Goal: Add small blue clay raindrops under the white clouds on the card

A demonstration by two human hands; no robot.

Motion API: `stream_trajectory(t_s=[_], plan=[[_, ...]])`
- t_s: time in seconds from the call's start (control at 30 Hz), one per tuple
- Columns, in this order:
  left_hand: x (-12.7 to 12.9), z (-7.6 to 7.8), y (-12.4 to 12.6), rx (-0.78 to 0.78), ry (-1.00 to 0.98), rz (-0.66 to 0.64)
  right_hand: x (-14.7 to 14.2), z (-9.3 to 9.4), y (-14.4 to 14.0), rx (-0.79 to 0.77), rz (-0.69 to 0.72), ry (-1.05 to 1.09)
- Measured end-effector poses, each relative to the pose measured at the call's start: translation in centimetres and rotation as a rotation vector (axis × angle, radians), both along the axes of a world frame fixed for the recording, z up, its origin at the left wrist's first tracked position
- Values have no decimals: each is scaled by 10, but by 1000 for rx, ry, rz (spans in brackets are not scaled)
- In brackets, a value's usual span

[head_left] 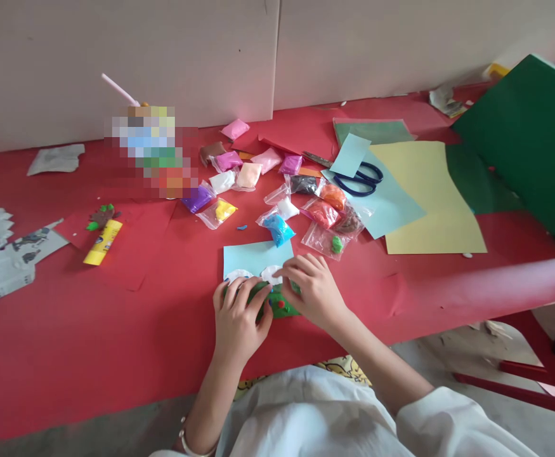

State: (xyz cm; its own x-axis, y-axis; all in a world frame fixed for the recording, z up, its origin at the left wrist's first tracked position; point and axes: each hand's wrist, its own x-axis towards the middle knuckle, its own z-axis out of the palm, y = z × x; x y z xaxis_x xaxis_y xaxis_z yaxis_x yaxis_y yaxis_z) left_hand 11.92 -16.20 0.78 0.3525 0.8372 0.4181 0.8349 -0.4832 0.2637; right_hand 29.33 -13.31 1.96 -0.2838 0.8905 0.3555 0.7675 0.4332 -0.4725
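Note:
A light blue card [253,254] lies at the table's front edge, with soft modelling clay pressed on its lower part. Green clay [284,308] with small red and blue dots covers the near side. My left hand [241,311] rests on the card's left part, fingers spread and curved, over a white clay patch [239,275] and the green clay. My right hand [315,289] is over the right part; its index fingertip touches a second white clay patch [270,274], and its thumb sits apart, lower down. Both hands hide part of the green clay.
Bagged clay, such as a blue packet [278,230], lies beyond the card. Dark-handled scissors [360,179] rest on coloured paper [429,203]. A yellow glue stick [103,242] lies left. A green board [519,139] stands right. Newspaper [1,279] lies far left.

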Motion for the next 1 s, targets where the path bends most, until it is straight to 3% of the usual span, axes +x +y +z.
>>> stream_trajectory(t_s=[0.17, 0.3, 0.4, 0.5, 0.6, 0.7, 0.8, 1.0], plan=[[1, -1, 2, 30, -48, 12, -27, 22, 65, -68, -10, -174], [-1, 3, 2, 55, -96, 39, -54, 14, 107, -146, 68, -319], [-7, 8, 5, 75, -112, 67, -64, 7, 121, -171, 87, -331], [-17, 16, 19, 134, -132, 114, -61, 11, 118, -139, 87, -282], [-24, 30, 41, 226, -163, 145, -50, 20, 105, -195, 138, 99], [-21, 44, 65, 278, -152, 73, -37, 22, 90, -415, 217, 662], [-8, 52, 82, 314, -126, -11, -25, 18, 83, -624, 180, 1107], [13, 51, 97, 297, -241, -49, -8, 9, 85, -728, 69, 1314]])
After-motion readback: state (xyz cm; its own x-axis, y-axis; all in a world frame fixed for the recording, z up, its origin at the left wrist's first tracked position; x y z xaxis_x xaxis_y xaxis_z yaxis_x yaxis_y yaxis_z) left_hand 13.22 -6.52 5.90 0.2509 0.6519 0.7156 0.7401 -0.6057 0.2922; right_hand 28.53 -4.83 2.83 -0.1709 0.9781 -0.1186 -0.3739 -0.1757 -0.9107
